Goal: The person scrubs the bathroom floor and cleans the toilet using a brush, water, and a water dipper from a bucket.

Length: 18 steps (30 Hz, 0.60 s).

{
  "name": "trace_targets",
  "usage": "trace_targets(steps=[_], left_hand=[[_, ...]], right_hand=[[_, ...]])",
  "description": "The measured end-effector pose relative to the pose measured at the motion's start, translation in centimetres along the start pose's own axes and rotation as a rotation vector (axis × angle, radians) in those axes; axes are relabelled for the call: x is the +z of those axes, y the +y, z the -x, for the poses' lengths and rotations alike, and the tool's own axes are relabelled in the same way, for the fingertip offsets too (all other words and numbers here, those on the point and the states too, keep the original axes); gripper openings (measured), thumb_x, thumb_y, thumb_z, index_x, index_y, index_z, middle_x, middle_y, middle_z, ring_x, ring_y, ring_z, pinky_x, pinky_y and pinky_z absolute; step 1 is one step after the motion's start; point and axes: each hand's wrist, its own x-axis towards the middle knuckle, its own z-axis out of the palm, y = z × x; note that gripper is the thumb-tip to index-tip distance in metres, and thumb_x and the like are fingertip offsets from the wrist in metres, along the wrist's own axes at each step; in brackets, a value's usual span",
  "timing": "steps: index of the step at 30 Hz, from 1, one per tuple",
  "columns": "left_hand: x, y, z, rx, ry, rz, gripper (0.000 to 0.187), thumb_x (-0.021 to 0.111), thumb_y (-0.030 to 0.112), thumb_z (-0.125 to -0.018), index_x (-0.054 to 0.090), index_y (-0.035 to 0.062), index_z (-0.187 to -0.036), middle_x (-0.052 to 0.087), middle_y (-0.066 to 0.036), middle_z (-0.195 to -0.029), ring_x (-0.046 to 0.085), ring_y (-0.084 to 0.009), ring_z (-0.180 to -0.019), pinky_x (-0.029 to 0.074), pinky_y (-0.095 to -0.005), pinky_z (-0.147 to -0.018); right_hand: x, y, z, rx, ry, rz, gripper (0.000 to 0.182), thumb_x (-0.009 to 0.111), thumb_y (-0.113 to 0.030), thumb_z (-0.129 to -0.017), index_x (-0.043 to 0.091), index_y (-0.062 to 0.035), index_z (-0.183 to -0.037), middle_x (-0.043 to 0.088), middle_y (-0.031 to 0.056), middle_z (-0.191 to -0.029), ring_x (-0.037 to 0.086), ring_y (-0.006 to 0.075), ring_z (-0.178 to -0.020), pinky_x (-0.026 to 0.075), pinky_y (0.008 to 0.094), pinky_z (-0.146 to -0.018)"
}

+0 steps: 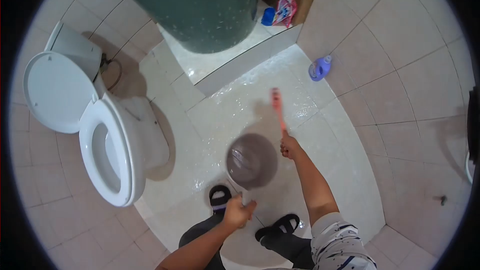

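In my right hand (288,146), closed round its handle, is an orange-red scrub brush (277,104) pointing away from me over the wet floor (210,120). The brush head is slightly blurred. My left hand (239,212) is wrapped round the handle of a round grey-brown water dipper (251,161), whose bowl hangs between me and the brush. Water glistens on the tiles around both. My feet, in black sandals (219,197), stand apart just behind the dipper.
A white toilet (125,155) with raised lid stands at left. At the back, a large green water barrel (200,10) rests on a raised ledge (240,60) beside a pink-and-blue packet (284,10). A purple bottle (320,68) stands by the right tiled wall (400,80).
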Motion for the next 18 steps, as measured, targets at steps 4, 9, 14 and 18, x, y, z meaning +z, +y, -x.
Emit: trace_targets(steps=[4, 9, 14, 18], left_hand=[[3.1, -4.4, 4.3, 0.105, 0.002, -0.220, 0.029, 0.055, 0.024, -0.068, 0.046, -0.0035, -0.075, 0.053, -0.021, -0.060, 0.055, -0.0286, -0.053, 0.042, -0.0365, -0.049], [8.4, -9.0, 7.8, 0.149, -0.254, -0.271, 0.036, 0.053, 0.029, -0.066, 0.049, -0.0029, -0.083, 0.054, -0.022, -0.070, 0.053, -0.0351, -0.070, 0.042, -0.0420, -0.064], [12.6, -7.8, 9.6, 0.138, -0.326, -0.219, 0.034, 0.053, 0.027, -0.066, 0.049, -0.0015, -0.084, 0.054, -0.020, -0.072, 0.053, -0.0348, -0.069, 0.042, -0.0419, -0.063], [14.6, -6.6, 9.0, 0.195, -0.367, -0.199, 0.030, 0.052, 0.025, -0.067, 0.047, -0.0003, -0.083, 0.054, -0.019, -0.069, 0.054, -0.0335, -0.068, 0.042, -0.0414, -0.061]], right_hand=[[0.6, -2.9, -0.9, -0.082, 0.037, 0.791, 0.049, 0.039, -0.054, -0.075, 0.036, -0.0109, -0.053, 0.032, -0.0006, -0.044, 0.028, 0.0108, -0.033, 0.021, 0.0260, -0.031], [-0.2, -3.3, -4.8, -0.184, 0.250, 0.209, 0.053, 0.037, -0.057, -0.075, 0.039, -0.0103, -0.051, 0.030, 0.0001, -0.041, 0.028, 0.0122, -0.032, 0.023, 0.0287, -0.029], [9.7, 4.8, -6.7, -0.354, 0.271, 0.530, 0.061, 0.030, -0.057, -0.077, 0.047, -0.0035, -0.054, 0.038, 0.0073, -0.040, 0.041, 0.0201, -0.033, 0.032, 0.0346, -0.031], [13.2, 8.3, -1.7, -0.361, -0.016, 0.914, 0.051, 0.036, -0.052, -0.078, 0.046, -0.0057, -0.058, 0.041, 0.0048, -0.045, 0.037, 0.0155, -0.033, 0.029, 0.0318, -0.030]])
